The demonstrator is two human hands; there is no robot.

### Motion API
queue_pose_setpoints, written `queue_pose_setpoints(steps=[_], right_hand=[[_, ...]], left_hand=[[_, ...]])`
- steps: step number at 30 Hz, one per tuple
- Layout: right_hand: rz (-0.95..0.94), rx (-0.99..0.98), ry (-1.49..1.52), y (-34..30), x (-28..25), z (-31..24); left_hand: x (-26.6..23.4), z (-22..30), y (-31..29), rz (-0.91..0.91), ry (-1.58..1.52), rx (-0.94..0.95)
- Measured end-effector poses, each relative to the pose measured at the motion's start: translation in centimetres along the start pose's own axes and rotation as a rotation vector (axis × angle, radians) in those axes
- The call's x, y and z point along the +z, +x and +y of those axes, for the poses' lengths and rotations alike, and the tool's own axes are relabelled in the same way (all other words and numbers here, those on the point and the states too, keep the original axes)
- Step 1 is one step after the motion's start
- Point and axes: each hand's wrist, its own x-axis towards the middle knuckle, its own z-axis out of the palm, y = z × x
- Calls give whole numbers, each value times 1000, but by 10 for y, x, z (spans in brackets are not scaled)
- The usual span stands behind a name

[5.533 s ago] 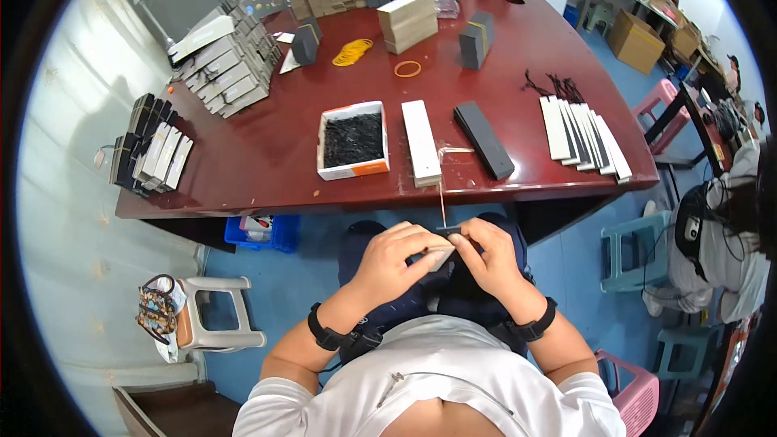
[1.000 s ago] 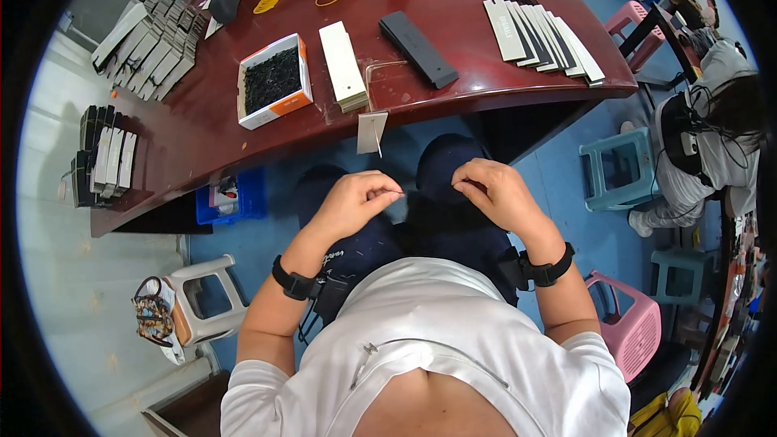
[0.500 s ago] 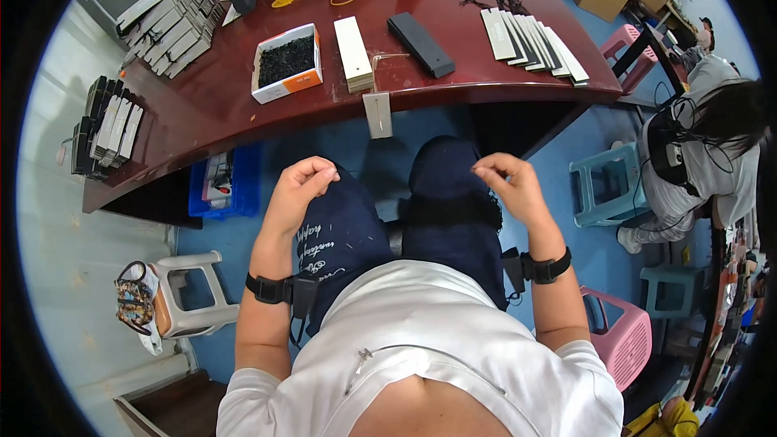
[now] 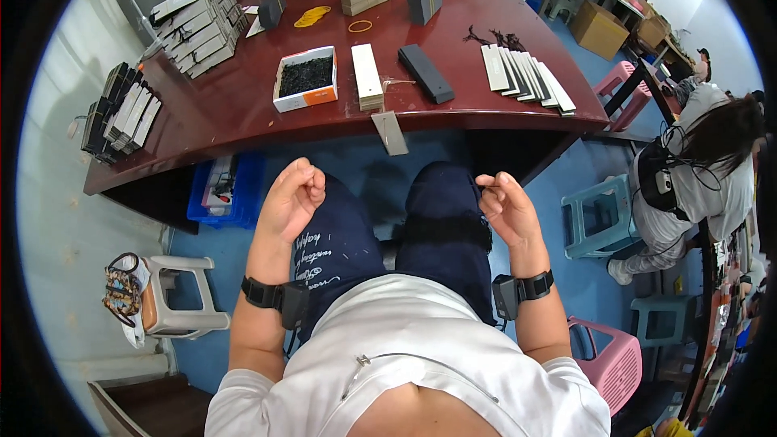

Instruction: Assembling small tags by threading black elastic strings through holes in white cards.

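Above my left thigh, my left hand (image 4: pixel 293 201) is raised with its fingers curled in; anything inside it is hidden. My right hand (image 4: pixel 506 209) is level with it over the right thigh, thumb and fingers pinching what looks like a thin dark strand. Both hands are apart from the table. Ahead of them, a pale flat tag (image 4: pixel 391 133) sticks out past the table's near edge. Behind it stand a stack of cream strips (image 4: pixel 367 74), a dark grey slab (image 4: pixel 426 74) and a white-and-orange box (image 4: pixel 306 99) full of black strands.
Fanned white tags (image 4: pixel 530 79) with black cords lie at the right of the red table (image 4: pixel 243 105). Bundled tags (image 4: pixel 198 28) pile up at its left. Yellow rubber bands (image 4: pixel 312 16) lie farther back. A blue stool (image 4: pixel 600 218) and another person (image 4: pixel 680 170) are at right.
My left fingers have curled in more tightly and the hand has turned. My right hand has turned, with the fingers now more upright. The view has shifted, showing more of the table's far side.
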Motion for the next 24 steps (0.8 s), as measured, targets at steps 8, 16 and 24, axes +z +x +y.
queue_pose_setpoints(steps=[8, 16, 24], right_hand=[[-147, -24, 21, 19, 47, 0], [-109, 149, -175, 27, 79, 32], [-60, 175, -211, 30, 75, 52]], left_hand=[[8, -19, 4, -109, 80, -31], [38, -45, 22, -188, 93, -115], [37, -60, 19, -56, 161, -87]])
